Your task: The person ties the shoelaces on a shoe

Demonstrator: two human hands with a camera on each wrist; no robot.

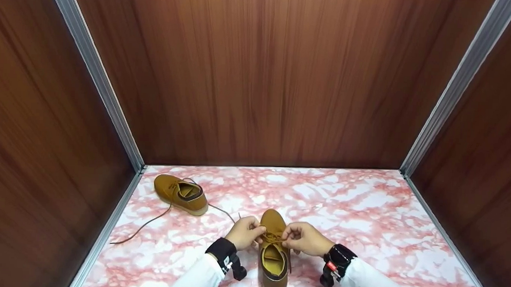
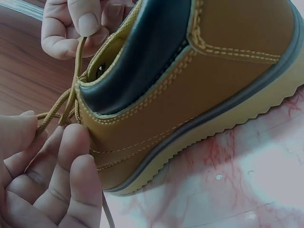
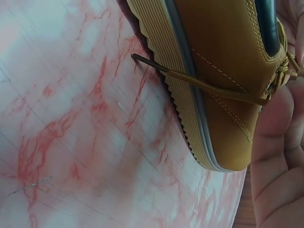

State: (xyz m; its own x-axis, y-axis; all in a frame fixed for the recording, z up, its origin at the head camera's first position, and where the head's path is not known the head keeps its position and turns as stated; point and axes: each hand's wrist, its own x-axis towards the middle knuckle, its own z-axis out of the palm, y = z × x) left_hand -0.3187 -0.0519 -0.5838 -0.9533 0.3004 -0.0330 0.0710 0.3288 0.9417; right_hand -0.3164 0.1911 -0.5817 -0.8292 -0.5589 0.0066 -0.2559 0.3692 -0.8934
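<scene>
A tan lace-up shoe (image 1: pixel 272 219) with a dark padded collar stands upright, toe pointing away from me. My left hand (image 1: pixel 245 233) is at the left of its lacing and pinches a loop of the shoelace (image 2: pixel 53 109) between thumb and fingers. Across from it, my right hand (image 1: pixel 307 239) pinches another part of the lace, drawn taut in the left wrist view. Between both hands the lace crosses in a knot (image 3: pixel 283 66) over the tongue. One loose lace end (image 3: pixel 209 87) hangs down the shoe's right side, its dark tip over the sole.
A matching tan shoe (image 1: pixel 165 188) sits at the back left, its long laces (image 1: pixel 142 228) spread loose on the pink-and-white marbled surface (image 1: pixel 364 217). Wood-grain panels (image 1: pixel 275 84) with metal corner strips (image 1: pixel 452 89) enclose the back and both sides.
</scene>
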